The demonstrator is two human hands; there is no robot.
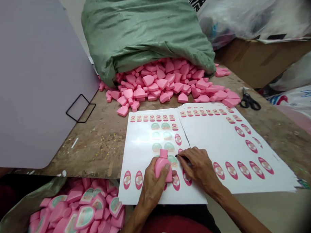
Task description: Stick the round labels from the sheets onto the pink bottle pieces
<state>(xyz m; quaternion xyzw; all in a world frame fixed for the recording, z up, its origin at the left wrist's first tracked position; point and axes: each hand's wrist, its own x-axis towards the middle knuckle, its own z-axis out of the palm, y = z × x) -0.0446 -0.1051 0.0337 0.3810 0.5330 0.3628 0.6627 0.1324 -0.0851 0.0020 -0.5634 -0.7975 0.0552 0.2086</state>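
My left hand is wrapped round a small pink plastic bottle with a pink cap, its thumb lying across the front. The visible face of the bottle is plain. Beneath it lies a white sticker sheet printed with green, oval pink and small red-and-cream labels. My right hand pinches a thin dark pointed tool, mostly hidden by the fingers. Its tip is at a green label just right of the bottle; whether it touches the label I cannot tell.
A stack of partly used sticker sheets lies to the right, with black scissors beyond. Plain pink bottles spill from a green sack at the back. Labelled bottles fill a sack below left. A grey panel stands left.
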